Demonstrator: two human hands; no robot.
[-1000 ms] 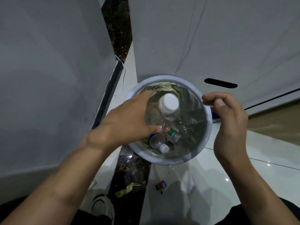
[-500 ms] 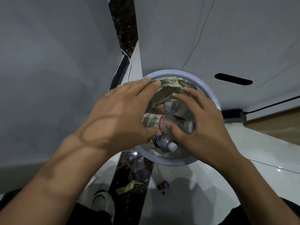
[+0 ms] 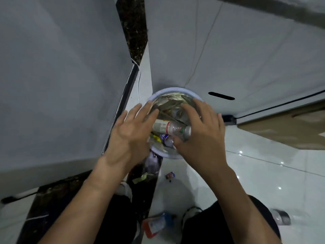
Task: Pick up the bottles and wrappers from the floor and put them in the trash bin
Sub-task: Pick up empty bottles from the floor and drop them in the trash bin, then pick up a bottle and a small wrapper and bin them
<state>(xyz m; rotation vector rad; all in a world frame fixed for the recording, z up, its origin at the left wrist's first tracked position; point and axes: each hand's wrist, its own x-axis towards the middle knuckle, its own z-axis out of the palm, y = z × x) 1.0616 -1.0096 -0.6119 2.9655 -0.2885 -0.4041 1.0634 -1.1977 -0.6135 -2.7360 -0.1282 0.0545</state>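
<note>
The trash bin stands on the floor by the wall. In it, the upper bottle lies across the lower bottle. The left hand is over its left rim, the right hand over its right. Before it lie the left wrapper, the right wrapper and, nearer, the floor bottle.

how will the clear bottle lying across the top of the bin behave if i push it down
The clear bottle looks empty, so probably light. Its thin see-through plastic will likely flex or crackle rather than resist. Lying sideways on loose trash in the bin, it may roll or spring back up.
</note>
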